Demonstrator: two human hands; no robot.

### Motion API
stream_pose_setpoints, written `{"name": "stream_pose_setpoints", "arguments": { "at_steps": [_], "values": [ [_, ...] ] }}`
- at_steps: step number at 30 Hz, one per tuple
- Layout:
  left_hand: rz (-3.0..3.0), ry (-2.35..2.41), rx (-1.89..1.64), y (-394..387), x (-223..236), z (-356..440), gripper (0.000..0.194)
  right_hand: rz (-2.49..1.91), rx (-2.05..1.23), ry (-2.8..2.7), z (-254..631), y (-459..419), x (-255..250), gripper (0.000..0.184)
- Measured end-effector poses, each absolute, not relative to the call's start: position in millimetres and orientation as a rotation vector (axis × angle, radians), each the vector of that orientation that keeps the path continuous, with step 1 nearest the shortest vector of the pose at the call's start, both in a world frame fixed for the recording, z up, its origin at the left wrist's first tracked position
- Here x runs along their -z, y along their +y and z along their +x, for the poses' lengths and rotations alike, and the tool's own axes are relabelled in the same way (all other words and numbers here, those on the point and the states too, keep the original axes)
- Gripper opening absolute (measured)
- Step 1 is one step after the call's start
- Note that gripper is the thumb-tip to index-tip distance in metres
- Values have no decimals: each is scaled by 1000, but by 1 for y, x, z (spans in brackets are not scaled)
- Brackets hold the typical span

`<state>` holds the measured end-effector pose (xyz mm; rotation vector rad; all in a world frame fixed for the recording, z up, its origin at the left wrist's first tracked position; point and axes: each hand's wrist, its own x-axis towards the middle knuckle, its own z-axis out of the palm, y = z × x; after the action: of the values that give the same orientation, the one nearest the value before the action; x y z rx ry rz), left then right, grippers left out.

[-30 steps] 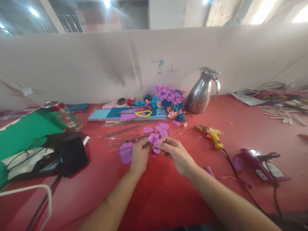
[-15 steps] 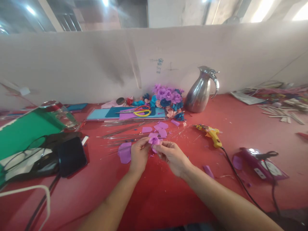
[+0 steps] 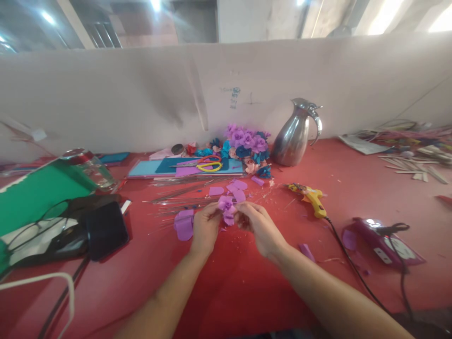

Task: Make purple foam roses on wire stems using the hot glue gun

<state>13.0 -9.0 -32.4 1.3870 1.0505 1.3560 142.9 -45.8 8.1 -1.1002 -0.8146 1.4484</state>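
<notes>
Between my two hands is a small purple paper flower [image 3: 226, 204], held above the red table. My left hand [image 3: 206, 227] pinches it from the left side. On the other side, the fingers of my right hand [image 3: 257, 227] are closed at the flower's right petals. One petal hangs down at the bottom of the bloom. Several cut purple paper petals [image 3: 237, 185] lie just beyond my hands, and more purple petals [image 3: 184, 226] are left of my left hand. Thin wires [image 3: 169, 200] are spread on the table behind them.
A yellow glue gun [image 3: 314, 198] lies to the right, its cord running to a purple power box [image 3: 391, 247]. Behind are scissors [image 3: 208, 165], finished paper flowers [image 3: 247, 139] and a metal jug [image 3: 294, 134]. A black phone [image 3: 107, 230] lies at left.
My right fingers have shifted up and slightly right along the flower, uncovering its lower petal. My left hand stays almost where it was.
</notes>
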Motion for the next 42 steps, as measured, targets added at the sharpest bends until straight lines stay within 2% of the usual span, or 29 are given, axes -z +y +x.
{"name": "stream_pose_setpoints", "arguments": {
  "at_steps": [7,12,22,30,36,42],
  "values": [
    [1301,983,-1266,-9,30,13,12,-1120,-1287,-864,144,-45,-8,17],
    [1312,979,-1225,-8,32,12,13,-1129,-1336,-888,143,-45,-9,23],
    [1311,926,-1221,-9,29,13,16,-1092,-1282,-843,144,-45,-8,18],
    [1394,842,-1189,-9,23,11,17,-1071,-1313,-861,146,-42,-6,24],
    [1404,920,-1224,-5,25,10,20,-984,-1296,-817,147,-40,-1,23],
    [1262,1136,-1450,8,22,-4,24,-1084,-1079,-708,163,-26,7,18]
  ]
}}
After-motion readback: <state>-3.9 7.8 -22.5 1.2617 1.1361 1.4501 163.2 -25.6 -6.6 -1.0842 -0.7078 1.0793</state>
